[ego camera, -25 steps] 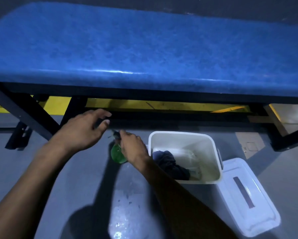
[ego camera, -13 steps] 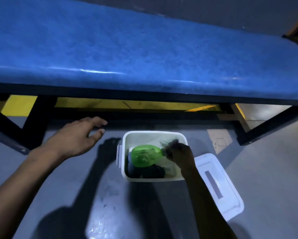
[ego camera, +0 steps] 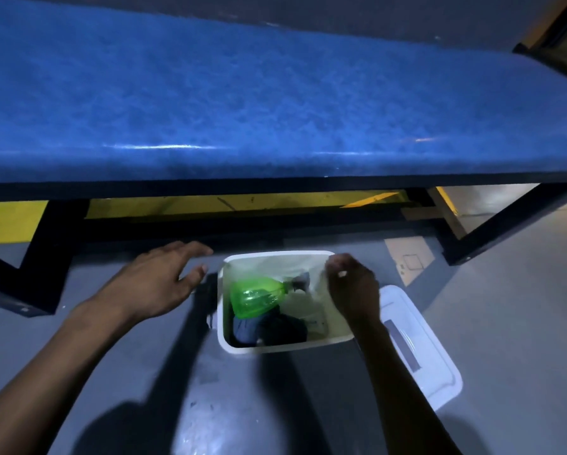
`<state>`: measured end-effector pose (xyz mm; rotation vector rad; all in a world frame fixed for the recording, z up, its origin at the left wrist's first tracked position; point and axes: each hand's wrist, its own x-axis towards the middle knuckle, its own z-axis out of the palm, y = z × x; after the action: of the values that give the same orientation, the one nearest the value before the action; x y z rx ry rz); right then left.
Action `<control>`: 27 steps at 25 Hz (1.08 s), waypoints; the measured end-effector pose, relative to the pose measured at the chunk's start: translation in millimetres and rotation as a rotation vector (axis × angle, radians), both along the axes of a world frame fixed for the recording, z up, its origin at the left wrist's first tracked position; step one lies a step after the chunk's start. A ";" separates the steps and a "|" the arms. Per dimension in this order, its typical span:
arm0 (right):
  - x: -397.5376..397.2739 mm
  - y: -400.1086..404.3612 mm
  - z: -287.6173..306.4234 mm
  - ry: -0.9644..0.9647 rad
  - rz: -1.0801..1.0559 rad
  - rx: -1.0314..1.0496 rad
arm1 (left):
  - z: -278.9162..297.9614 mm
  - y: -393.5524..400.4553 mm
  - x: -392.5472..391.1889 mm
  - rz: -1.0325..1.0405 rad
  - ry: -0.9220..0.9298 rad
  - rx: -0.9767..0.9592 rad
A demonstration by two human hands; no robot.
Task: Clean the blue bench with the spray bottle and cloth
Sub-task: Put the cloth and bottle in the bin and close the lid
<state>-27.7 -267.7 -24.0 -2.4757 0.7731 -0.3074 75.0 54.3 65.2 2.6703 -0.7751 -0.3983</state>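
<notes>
The blue padded bench spans the upper half of the view on a dark metal frame. Below it on the floor stands a white plastic bin. The green spray bottle lies on its side inside the bin, nozzle to the right, resting on a dark blue cloth. My right hand hovers over the bin's right rim, just right of the nozzle, fingers loosely curled and holding nothing. My left hand floats left of the bin, fingers spread, empty.
The bin's white lid lies on the grey floor to the right, partly under my right forearm. A dark bench leg slants down at right, another frame leg at left. Yellow floor marking shows beneath the bench.
My right hand carried the green bottle from the floor into the bin, laid it on the cloth and let go, then drew back to the right rim. The left hand stayed hovering.
</notes>
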 end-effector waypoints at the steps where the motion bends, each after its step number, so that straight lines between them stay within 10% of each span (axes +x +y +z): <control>1: -9.9 -16.5 5.3 -0.104 -0.080 0.009 | 0.7 -0.9 -0.3 0.001 0.004 0.005; 9: -129.5 -157.1 -129.3 0.619 -0.166 0.017 | -1.4 -12.6 -13.9 -0.046 0.002 0.032; 15: -141.3 -169.2 -154.1 0.712 0.031 -0.148 | 0.0 -8.5 -15.7 -0.031 0.008 0.040; 22: -136.5 -161.8 -124.6 0.776 0.148 -0.086 | 5.0 -1.3 -10.1 0.027 0.003 0.067; 27: -131.3 -171.1 -50.6 0.281 -0.125 -0.080 | -20.2 4.5 -6.4 0.225 0.211 0.006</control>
<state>-159.0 -438.8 -74.6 -2.5833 1.0519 -0.0332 68.6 58.8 45.0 2.6280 -0.4068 -0.6109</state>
